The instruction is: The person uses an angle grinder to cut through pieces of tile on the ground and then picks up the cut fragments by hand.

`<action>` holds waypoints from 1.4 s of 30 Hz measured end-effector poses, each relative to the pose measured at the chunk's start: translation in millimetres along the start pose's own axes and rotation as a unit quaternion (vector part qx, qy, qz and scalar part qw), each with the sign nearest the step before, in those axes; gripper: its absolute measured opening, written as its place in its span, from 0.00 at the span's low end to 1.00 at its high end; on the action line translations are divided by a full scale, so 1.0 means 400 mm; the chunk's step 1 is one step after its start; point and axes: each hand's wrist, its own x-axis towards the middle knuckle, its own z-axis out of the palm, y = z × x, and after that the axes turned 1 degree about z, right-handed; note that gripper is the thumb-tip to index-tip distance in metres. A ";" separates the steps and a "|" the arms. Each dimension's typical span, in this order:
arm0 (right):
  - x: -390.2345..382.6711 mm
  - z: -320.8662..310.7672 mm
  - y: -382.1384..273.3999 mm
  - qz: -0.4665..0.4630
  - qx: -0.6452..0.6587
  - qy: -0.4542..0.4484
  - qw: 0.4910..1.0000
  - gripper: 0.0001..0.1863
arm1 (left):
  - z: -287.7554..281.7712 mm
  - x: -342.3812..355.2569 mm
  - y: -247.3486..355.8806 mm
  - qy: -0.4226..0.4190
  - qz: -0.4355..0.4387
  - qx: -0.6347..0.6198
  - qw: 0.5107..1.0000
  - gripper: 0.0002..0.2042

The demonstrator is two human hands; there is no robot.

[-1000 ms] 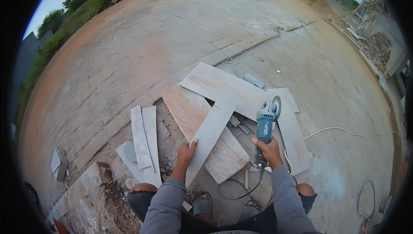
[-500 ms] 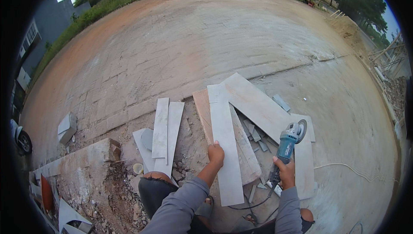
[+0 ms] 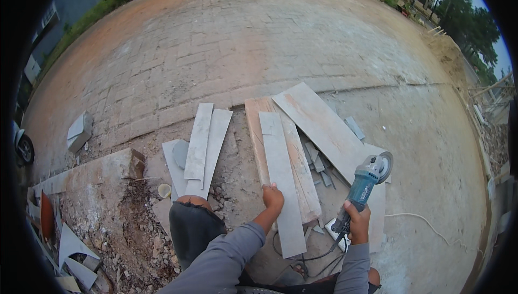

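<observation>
Grey tile strip [image 3: 280,159] runs nearly twelve-to-six o'clock, top leaning toward eleven, left edge gripped by the nearer left hand [image 3: 273,199]. At its four o'clock, the right hand [image 3: 358,222] clasps a teal angle grinder [image 3: 362,187], disc [image 3: 386,167] toward one.

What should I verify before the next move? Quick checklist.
1. Left hand on long grey rectangular tile strip: ok, at its left edge.
2. Right hand gripping teal-and-silver angle grinder: ok.
3. Round grinder disc apart from strip: ok.
4. Disc stopped: cannot tell.
5. Strip resting firmly on thick pinkish-beige scored slab: cannot tell.
6. Gloves on: not ok, both hands bare.
</observation>
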 end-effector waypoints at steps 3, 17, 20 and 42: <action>-0.005 -0.006 -0.006 -0.019 0.015 -0.006 1.000 0.19 | -0.014 0.001 -0.022 -0.001 0.021 0.054 0.998 0.13; -0.036 0.000 -0.045 -0.008 0.030 -0.024 0.999 0.21 | -0.073 -0.041 -0.051 -0.032 -0.019 0.089 0.995 0.14; -0.023 -0.008 -0.027 -0.014 0.027 -0.022 0.999 0.24 | -0.063 -0.041 -0.045 0.009 -0.039 0.040 0.998 0.14; 0.004 0.025 0.000 -0.050 -0.007 -0.016 0.999 0.16 | -0.124 0.010 -0.081 0.033 -0.001 0.104 0.994 0.18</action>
